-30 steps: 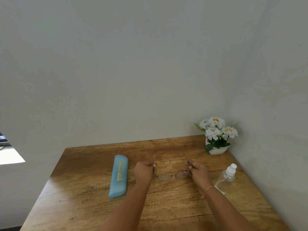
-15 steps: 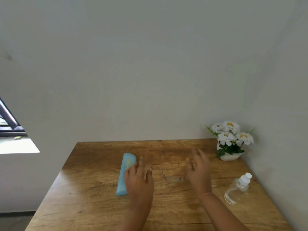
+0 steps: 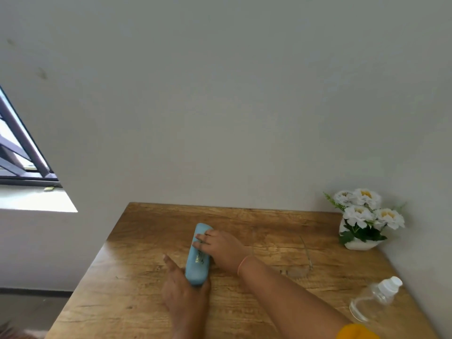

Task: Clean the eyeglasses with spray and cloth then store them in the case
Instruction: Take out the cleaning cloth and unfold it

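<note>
Nearest the camera, a yellow sleeve (image 3: 354, 332) shows at the bottom edge on the right arm. Just beside that arm a clear spray bottle (image 3: 371, 299) with a white cap lies tilted on the wooden table (image 3: 146, 302), with neither hand on it.

Further in, the left hand (image 3: 183, 292) cups the near end of the blue eyeglass case (image 3: 198, 260). One finger runs along the case's left side and the thumb along its right, so the end sits clamped between them. The right hand (image 3: 225, 250) reaches across to the far half of the case. Its fingers (image 3: 203, 238) lie close together over the top and bend down on the far side (the thumb is hidden). The case lies shut and flat on the table.

The rimless eyeglasses (image 3: 297, 270) lie well to the right of the case, temples unfolded, with nothing touching them. No cloth is in sight.

By my reading the task is at its start. Nothing suggests the lenses have been sprayed or wiped, and the hands seem set to open the case, perhaps for a cloth inside. Spraying, wiping, folding and storing all remain.

In the far right corner stands a white pot of white flowers (image 3: 362, 221), and a window (image 3: 24, 155) breaks the wall on the left.
</note>
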